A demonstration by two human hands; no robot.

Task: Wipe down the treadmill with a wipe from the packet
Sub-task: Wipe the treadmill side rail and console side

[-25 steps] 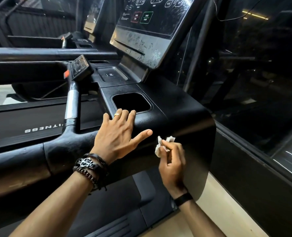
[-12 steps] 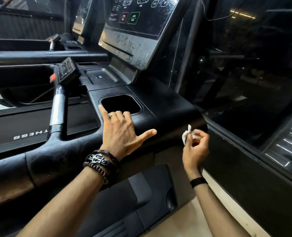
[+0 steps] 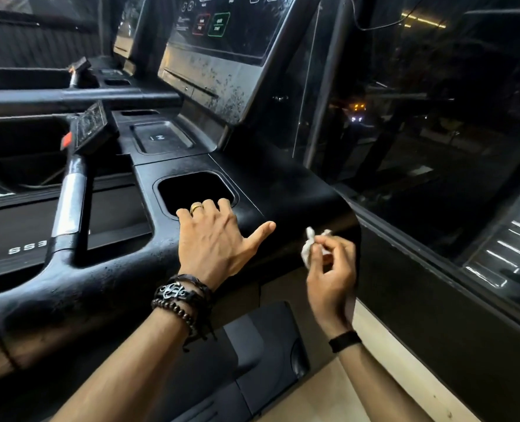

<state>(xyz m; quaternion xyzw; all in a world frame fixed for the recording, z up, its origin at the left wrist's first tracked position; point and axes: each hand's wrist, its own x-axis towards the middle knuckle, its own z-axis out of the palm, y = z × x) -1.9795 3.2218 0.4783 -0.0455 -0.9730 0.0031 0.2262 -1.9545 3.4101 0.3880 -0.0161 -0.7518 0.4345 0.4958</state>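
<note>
Left hand (image 3: 213,242) flat on the treadmill (image 3: 286,190), fingers at the cupholder (image 3: 196,191) rim, right hand (image 3: 331,269) pinching a crumpled wipe (image 3: 309,248) — beside the console's edge

We see a black treadmill (image 3: 286,190) from above, its console panel (image 3: 222,41) at the far top, speckled with spots along its lower edge. Our left hand (image 3: 213,239) rests flat on the console's near ledge, fingertips at the rim of the cup holder (image 3: 196,190), thumb stretched out to the right; a gold ring (image 3: 196,207) sits on one finger and dark bracelets (image 3: 181,295) circle the wrist. Just to the right, our right hand (image 3: 331,269) pinches a crumpled white wipe (image 3: 309,246) close to the console's rounded right corner; whether the wipe touches it, we cannot tell. A handlebar (image 3: 71,202) with a silver grip stands to the left. A dark window (image 3: 435,132) fills the right side.
</note>
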